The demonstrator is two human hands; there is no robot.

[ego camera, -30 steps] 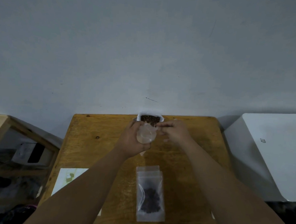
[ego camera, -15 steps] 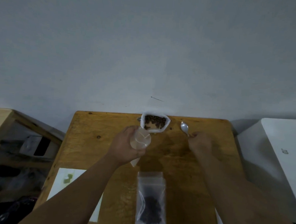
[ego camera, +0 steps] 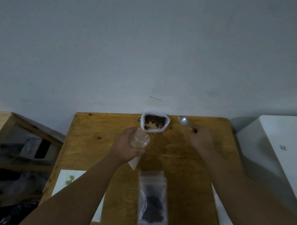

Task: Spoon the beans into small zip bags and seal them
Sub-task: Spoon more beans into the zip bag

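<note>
A white plastic bag of dark beans (ego camera: 155, 123) stands open at the far edge of the wooden table (ego camera: 181, 162). My left hand (ego camera: 127, 149) holds a small clear zip bag (ego camera: 140, 139) with its mouth spread open, just in front of and left of the bean bag. My right hand (ego camera: 201, 140) grips the handle of a metal spoon (ego camera: 184, 121), whose bowl points away, to the right of the bean bag. A zip bag with beans in it (ego camera: 152, 202) lies flat near the table's front edge.
A white sheet (ego camera: 66, 180) lies at the table's front left, another pale sheet (ego camera: 224, 218) at the front right. A white cabinet (ego camera: 278, 153) stands to the right, wooden shelving (ego camera: 13, 139) with clutter to the left. A grey wall rises behind.
My right hand moved from beside the bean bag out to the right and took hold of the spoon. My left hand drew the open zip bag slightly nearer.
</note>
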